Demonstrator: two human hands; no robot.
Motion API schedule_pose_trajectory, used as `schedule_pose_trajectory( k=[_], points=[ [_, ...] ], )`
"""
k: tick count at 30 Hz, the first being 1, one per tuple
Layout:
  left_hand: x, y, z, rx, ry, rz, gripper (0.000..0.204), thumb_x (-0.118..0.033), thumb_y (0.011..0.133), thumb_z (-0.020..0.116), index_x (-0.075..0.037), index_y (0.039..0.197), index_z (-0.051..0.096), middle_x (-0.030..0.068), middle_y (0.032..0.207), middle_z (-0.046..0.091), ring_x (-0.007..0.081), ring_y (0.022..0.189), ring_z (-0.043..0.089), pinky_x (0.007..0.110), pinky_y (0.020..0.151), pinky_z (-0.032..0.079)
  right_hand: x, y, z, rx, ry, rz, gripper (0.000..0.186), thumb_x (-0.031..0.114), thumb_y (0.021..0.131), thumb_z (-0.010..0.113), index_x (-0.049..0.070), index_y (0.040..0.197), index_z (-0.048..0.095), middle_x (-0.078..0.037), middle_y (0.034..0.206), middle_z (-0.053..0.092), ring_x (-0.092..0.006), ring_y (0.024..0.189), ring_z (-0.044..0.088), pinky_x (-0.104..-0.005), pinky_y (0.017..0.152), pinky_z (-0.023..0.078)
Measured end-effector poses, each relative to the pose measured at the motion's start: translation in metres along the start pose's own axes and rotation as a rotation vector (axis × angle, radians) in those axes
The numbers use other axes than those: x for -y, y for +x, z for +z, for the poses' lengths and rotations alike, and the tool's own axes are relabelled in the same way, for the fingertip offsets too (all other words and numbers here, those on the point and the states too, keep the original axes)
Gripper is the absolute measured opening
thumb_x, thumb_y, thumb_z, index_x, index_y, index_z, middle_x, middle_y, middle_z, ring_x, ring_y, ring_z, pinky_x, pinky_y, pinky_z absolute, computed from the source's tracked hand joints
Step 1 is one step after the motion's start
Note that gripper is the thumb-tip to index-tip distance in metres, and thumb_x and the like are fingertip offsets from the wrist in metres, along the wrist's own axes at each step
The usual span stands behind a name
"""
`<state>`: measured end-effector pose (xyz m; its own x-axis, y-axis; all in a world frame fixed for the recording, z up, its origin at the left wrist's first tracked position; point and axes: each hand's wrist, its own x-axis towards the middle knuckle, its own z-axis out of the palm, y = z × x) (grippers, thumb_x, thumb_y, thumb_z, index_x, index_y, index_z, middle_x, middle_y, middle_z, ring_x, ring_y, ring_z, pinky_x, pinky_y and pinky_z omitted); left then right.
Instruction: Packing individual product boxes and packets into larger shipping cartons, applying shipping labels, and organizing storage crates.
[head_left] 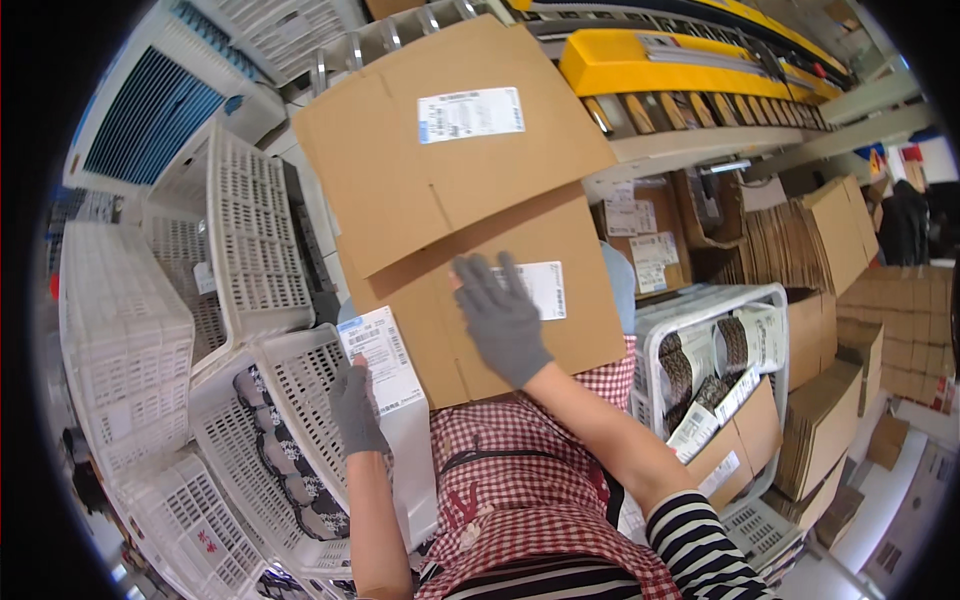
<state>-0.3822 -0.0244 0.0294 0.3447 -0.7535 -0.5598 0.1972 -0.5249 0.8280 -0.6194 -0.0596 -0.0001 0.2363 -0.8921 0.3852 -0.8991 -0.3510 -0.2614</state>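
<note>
My right hand (pixel 502 328), in a grey fingerless-tipped glove, lies spread on a brown cardboard piece (pixel 420 355). Its fingers partly cover the white label (pixel 545 290) stuck there. My left hand (pixel 358 408), gloved the same way, pinches the left edge of a long white strip (pixel 412 465) with a printed label (pixel 388 362) at its top. The strip hangs beside my checked apron and overlaps the cardboard's left edge. Beyond lies another cardboard piece (pixel 390 150), overlapping the nearer one and bearing its own white label (pixel 470 114).
White plastic baskets (pixel 255 230) stand on the left, one holding dark patterned packages (pixel 290 455). At right, a white basket (pixel 710 305) holds labelled packages. Flattened cartons (pixel 840 235) are stacked behind it. A yellow-framed roller conveyor (pixel 650 65) runs along the far side.
</note>
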Motion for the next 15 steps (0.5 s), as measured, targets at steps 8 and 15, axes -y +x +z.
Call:
schedule_pose_trajectory(
  k=[8,15],
  points=[
    [0.016,0.003,0.008,0.019,0.013,-0.045,0.032,-0.016,0.092,0.057,0.005,0.116,0.059,0.0084,0.103,0.065,0.0150,0.088,0.061,0.025,0.079,0.048,-0.060,-0.014,-0.021,0.062,0.006,0.302,0.049,0.027,0.083,0.060,0.002,0.124,0.051,-0.018,0.140,0.042,-0.0314,0.133,0.035,-0.0468,0.113,0.023],
    [0.015,-0.004,0.011,0.000,0.228,0.199,0.030,-0.015,0.093,0.054,0.005,0.115,0.061,0.0085,0.102,0.064,0.0115,0.090,0.057,0.025,0.081,0.045,-0.112,-0.060,-0.046,-0.082,0.293,0.590,0.040,0.017,0.089,0.053,0.002,0.125,0.051,-0.021,0.141,0.041,-0.0353,0.131,0.038,-0.0432,0.108,0.030]
  ],
)
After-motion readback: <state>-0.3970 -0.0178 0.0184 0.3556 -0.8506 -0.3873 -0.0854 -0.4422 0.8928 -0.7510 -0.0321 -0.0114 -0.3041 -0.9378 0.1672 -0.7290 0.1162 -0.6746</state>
